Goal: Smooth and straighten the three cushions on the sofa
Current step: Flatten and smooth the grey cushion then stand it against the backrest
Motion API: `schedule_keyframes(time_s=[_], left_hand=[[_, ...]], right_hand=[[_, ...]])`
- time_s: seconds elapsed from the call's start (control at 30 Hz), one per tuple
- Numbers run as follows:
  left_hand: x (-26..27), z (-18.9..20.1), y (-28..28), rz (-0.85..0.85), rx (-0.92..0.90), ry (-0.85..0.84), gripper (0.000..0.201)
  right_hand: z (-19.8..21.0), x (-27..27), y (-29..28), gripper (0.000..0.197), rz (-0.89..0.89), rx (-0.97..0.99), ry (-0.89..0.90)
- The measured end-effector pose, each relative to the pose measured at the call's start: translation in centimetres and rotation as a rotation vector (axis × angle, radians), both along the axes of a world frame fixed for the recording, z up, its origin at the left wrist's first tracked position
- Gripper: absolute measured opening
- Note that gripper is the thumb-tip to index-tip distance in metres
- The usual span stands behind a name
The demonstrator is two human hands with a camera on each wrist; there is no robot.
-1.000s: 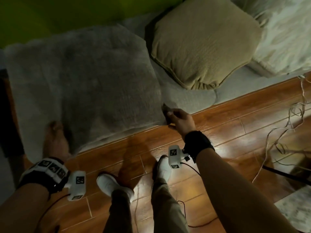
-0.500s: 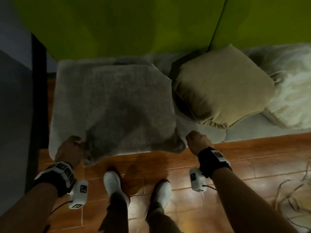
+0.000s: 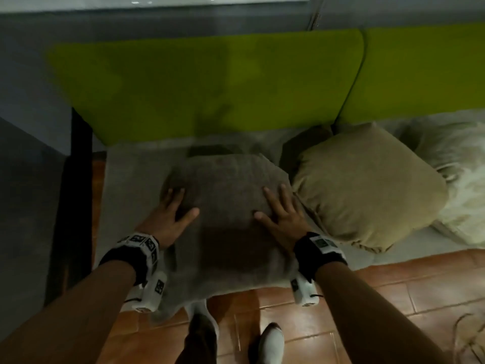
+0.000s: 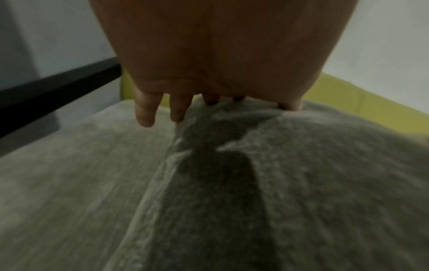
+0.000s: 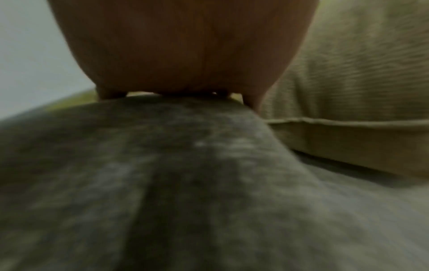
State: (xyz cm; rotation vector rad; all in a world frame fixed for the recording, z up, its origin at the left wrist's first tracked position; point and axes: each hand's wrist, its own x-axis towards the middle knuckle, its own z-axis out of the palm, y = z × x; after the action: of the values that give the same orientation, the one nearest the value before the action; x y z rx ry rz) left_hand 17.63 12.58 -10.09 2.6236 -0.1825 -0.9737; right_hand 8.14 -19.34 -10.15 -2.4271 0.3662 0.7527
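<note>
A grey fuzzy cushion [image 3: 225,206] lies flat on the sofa seat [image 3: 131,185] in front of me. My left hand [image 3: 170,214] presses flat on its left side, fingers spread. My right hand [image 3: 280,214] presses flat on its right side. In the left wrist view my left hand [image 4: 209,77] lies over the grey cushion [image 4: 278,183], two fingers hanging past its edge. The right wrist view shows my right hand [image 5: 185,55] on the grey cushion [image 5: 162,183]. A tan cushion [image 3: 367,190] leans beside it on the right, and a cream furry cushion [image 3: 456,185] lies at the far right.
The green sofa back [image 3: 210,85] stands behind the cushions. A black frame post [image 3: 76,193] and grey wall are to the left. Brown floor tiles [image 3: 367,298] and my white shoes [image 3: 270,340] are below the seat edge. Loose cables [image 3: 469,334] lie at the lower right.
Both hands let go of the grey cushion's front corners and moved up onto its top, now pressing flat. My view has tilted up toward the sofa back.
</note>
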Motion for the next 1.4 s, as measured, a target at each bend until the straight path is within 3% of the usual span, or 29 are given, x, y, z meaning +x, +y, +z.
schedule_keyframes(time_s=[0.1,0.17,0.23,0.3,0.4,0.53,0.67,0.8,0.9,0.97,1.03,1.1,1.2,1.27,1.33,1.4], left_hand=[[1.4,-1.4,1.8,-0.106,-0.028,0.072,0.097],[2.6,-1.0,2.4,-0.059,-0.074,0.065,0.076],[4.1,-0.2,2.9,0.071,-0.106,-0.099,0.051],[6.0,0.5,3.3,0.136,-0.105,-0.248,0.035],[9.5,0.8,3.3,0.282,-0.149,-0.267,0.026],[12.1,0.2,3.0,0.373,-0.278,0.058,0.044],[11.5,0.4,3.1,0.209,-0.17,0.147,0.063],[10.2,2.0,2.1,0.078,-0.106,0.162,0.024],[9.5,3.0,1.5,0.065,-0.192,0.141,0.01],[9.3,3.3,1.6,0.126,-0.235,0.209,0.02],[8.8,3.0,1.7,0.064,-0.113,0.275,0.045],[8.3,2.9,1.3,-0.033,0.007,0.307,0.036],[8.2,3.3,1.4,-0.004,-0.02,0.292,0.019],[8.6,3.3,2.7,0.068,-0.041,0.193,0.011],[8.9,3.3,3.9,0.221,-0.048,0.037,0.008],[8.9,3.4,4.2,0.409,-0.113,-0.11,0.017]], right_hand=[[0.2,-0.7,-1.8,0.081,-0.154,0.093,0.217],[1.7,-0.3,-2.2,0.076,-0.201,0.111,0.21],[3.2,1.4,-2.3,0.071,-0.29,0.08,0.047],[4.5,4.1,-2.7,0.065,-0.265,-0.06,-0.177],[5.1,8.8,-3.4,0.04,-0.16,-0.129,-0.311],[4.4,12.7,-4.2,0.034,-0.117,-0.047,-0.028],[4.1,13.9,-4.4,0.025,-0.114,0.032,0.164],[4.5,14.0,-4.2,0.029,0.024,0.077,0.298],[4.7,13.9,-4.4,0.033,0.011,0.148,0.303],[4.6,13.5,-3.8,0.03,0.108,0.106,0.365],[4.2,13.2,-3.1,0.039,0.261,0.002,0.404],[4.3,13.2,-2.1,0.036,0.38,-0.066,0.417],[5.1,13.7,-1.5,0.02,0.531,-0.151,0.376],[5.6,13.8,-2.6,0.019,0.453,-0.184,0.237],[5.9,13.6,-4.5,0.019,0.12,-0.126,-0.004],[6.0,13.1,-5.4,0.016,-0.211,-0.063,-0.241]])
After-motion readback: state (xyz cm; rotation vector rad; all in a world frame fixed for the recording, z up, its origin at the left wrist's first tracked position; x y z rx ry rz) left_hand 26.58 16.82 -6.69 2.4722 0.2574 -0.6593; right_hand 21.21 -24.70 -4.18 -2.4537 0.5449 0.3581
